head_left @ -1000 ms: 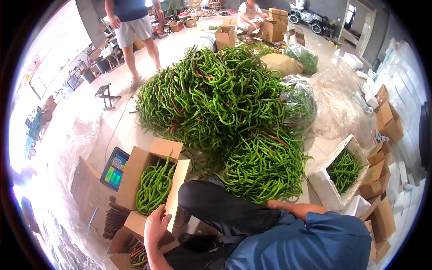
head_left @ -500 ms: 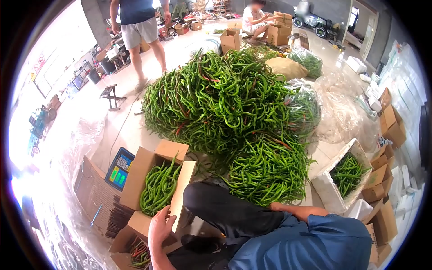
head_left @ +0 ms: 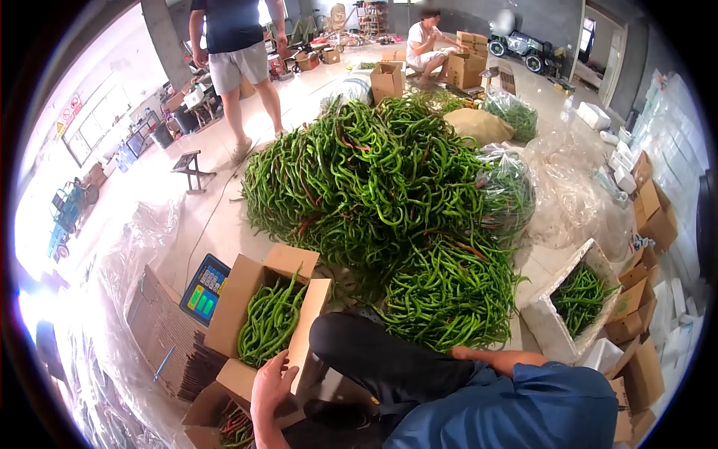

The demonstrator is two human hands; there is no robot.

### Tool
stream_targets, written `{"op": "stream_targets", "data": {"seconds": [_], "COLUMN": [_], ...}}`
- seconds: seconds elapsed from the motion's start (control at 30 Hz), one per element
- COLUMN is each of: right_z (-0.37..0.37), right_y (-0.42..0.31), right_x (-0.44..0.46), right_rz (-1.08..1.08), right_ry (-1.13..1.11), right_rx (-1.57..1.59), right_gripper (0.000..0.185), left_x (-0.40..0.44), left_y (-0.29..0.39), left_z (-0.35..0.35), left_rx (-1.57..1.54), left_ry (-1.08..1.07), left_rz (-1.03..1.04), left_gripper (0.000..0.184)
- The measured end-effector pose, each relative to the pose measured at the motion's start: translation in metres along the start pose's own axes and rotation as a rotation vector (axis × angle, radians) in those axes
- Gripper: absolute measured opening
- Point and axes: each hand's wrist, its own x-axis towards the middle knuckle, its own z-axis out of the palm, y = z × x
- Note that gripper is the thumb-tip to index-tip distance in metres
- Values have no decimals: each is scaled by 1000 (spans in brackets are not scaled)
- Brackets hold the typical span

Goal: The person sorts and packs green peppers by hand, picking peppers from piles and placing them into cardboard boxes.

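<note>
My left hand (head_left: 274, 380) rests at the near edge of an open cardboard box (head_left: 233, 303), its fingers apart and nothing in them. Long green peppers (head_left: 271, 318) lie inside that box. My right hand (head_left: 461, 352) is at the near edge of a smaller pile of green peppers (head_left: 449, 295); its fingers are mostly hidden, so what it holds cannot be told. Behind rises a large heap of green peppers (head_left: 366, 176) with a few red ones. A scale display (head_left: 204, 289) stands left of the box.
A white foam box (head_left: 572, 299) with peppers stands at right, beside plastic sheeting (head_left: 572, 187) and cardboard boxes (head_left: 654, 213). One person (head_left: 238, 60) stands at back left; another (head_left: 430, 49) sits behind the heap. A folding stool (head_left: 192, 172) is at left. A lower box (head_left: 206, 411) holds reddish peppers.
The view has shifted, so the scene sits slightly lower and further right. The seated person has raised a hand towards the face. My hands keep nearly the same places beside the box and the pile.
</note>
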Motion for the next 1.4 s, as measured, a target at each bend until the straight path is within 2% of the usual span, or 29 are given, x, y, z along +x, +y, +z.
{"op": "stream_targets", "data": {"seconds": [0.2,0.23,0.27,0.3,0.33,0.37,0.4,0.43,0.47,0.5,0.53,0.6,0.63,0.67,0.73,0.77,0.8,0.83,0.87,0.9,0.93,0.97,1.0,1.03,1.1,1.2,1.4], "right_z": [-40,-71,-139,-144,-204,-241,-329,-376,-453,-498,-548,-579,-573,-549,-479,-438,-392,-353,-308,-279,-244,-217,-187,-178,-160,-153,-168], "right_y": [-15,-26,-77,-25,-9,12,-57,-27,-127,-68,-79,-141,-160,-188,-203,-219,-207,-201,-166,-168,-147,-135,-106,-125,-107,-107,-122], "right_x": [-10,-19,-50,-12,-9,15,-19,1,-61,-24,-33,-48,-49,-46,-17,-14,3,14,40,30,45,50,61,41,41,32,41], "right_rz": [48,74,157,225,-189,-121,-195,308,395,277,319,224,149,29,-134,-177,-158,-23,-22,-21,73,108,113,251,274,328,333], "right_ry": [41,54,73,-21,-11,174,451,749,914,1363,1491,1716,1699,1541,1186,921,699,441,378,305,215,192,114,187,191,339,375], "right_rx": [-109,-135,10,-51,-293,-409,-179,-113,172,152,197,96,-15,36,46,5,-140,-211,-318,-279,-245,-141,-210,-212,-290,-332,-472], "right_gripper": [29,30,35,39,38,37,40,47,64,64,58,36,31,27,17,18,20,26,35,42,43,53,59,61,64,68,70], "left_x": [3,3,4,3,6,7,8,11,12,12,9,9,8,6,3,2,2,4,6,7,7,8,9,6,5,8,16], "left_y": [-7,-7,-5,-3,-6,-5,-7,-7,-4,-2,-2,-3,-5,-1,2,2,3,-1,-6,-11,-12,-13,-13,-13,-11,-9,-21], "left_z": [1,1,-1,-4,-3,-1,-1,1,3,4,2,1,1,-2,-3,-4,-6,-6,-3,-1,-1,-2,-1,1,1,4,19], "left_rx": [1,-9,-17,-17,-31,-38,-22,-10,-2,0,-1,25,20,40,36,39,42,43,41,38,35,36,36,35,50,100,140], "left_ry": [6,31,45,49,42,43,34,25,9,10,27,26,32,10,11,5,-19,-31,-41,-52,-85,-67,-49,-37,-57,-91,-63], "left_rz": [48,52,67,84,99,89,75,62,71,70,59,57,66,43,25,19,24,21,14,4,-17,-7,5,14,22,68,143], "left_gripper": [50,50,50,49,49,49,49,49,49,50,50,51,52,52,53,53,55,55,55,55,55,53,52,51,52,49,49]}}
